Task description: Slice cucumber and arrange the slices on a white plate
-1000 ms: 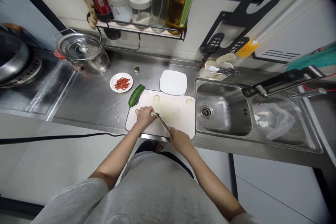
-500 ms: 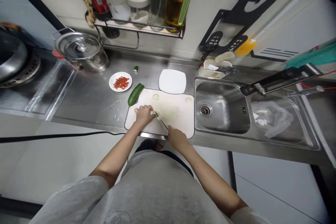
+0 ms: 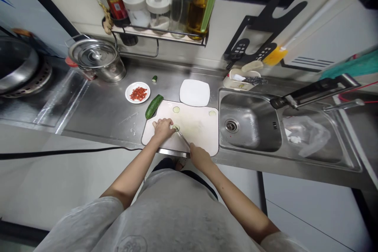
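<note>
On the pale cutting board (image 3: 199, 124), my left hand (image 3: 163, 129) is bent with its fingertips pinching the edge of a cucumber slice (image 3: 176, 127). My right hand (image 3: 201, 156) is closed round the handle of a knife (image 3: 183, 138), whose tip meets that slice. A second cucumber slice (image 3: 176, 109) lies near the board's far edge, and a third slice (image 3: 212, 113) at its far right corner. The larger piece of cucumber (image 3: 154, 106) rests against the board's far left corner. A small cucumber end (image 3: 154, 78) sits farther back on the counter.
A white plate (image 3: 127, 93) with chopped red bits stands left of the board. Behind the board is a square white plate (image 3: 194, 92). The sink (image 3: 251, 120) lies to the right, a lidded steel pot (image 3: 110, 69) to the back left. A bottle rack (image 3: 159, 33) hangs above.
The view has shifted slightly, so the counter sits a little farther right. Both hands, the knife and the slice keep nearly the same places on the board.
</note>
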Demonstrator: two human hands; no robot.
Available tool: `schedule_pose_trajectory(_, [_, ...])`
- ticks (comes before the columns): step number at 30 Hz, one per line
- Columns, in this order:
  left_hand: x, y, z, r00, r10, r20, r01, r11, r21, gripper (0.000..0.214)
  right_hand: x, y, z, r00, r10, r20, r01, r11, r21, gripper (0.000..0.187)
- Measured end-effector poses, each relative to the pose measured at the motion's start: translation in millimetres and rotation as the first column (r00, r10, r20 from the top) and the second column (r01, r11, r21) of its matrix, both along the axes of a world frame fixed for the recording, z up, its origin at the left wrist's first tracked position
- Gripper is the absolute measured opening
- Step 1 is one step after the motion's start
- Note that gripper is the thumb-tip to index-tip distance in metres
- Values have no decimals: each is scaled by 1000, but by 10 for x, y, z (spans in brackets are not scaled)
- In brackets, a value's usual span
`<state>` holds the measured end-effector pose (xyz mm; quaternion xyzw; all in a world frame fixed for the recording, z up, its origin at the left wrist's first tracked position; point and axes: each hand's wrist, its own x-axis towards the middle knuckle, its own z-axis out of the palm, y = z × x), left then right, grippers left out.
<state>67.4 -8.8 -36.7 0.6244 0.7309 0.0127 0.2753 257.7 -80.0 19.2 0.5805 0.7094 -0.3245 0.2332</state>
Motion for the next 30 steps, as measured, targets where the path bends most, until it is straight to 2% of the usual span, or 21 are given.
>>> schedule_pose_trajectory(8, [59,-83,76,999,-15,-47,17,999,46,28,77,-66,50,1000,-4,16,5,999,-33,26])
schedule_pose_trajectory(15, [167,-152,71,995,47,-90,-40,996,79,26,170,-145,58,1000,-10,-9,10,1000,-15,27])
schedule_pose_trajectory(23, [206,-130,50,995,98,23,-99,994,44,19,302,-195,39,996,-47,-77,46,999,-11,34])
schedule_pose_trajectory(27, [218,-138,83,987,118,113,-120,993,5,9,367,-213,21,988,-81,-132,83,997,7,37])
schedule_pose_trajectory(30, [162,-135,127,966,159,206,-158,987,-19,9,398,-211,14,986,-86,-141,87,996,6,37])
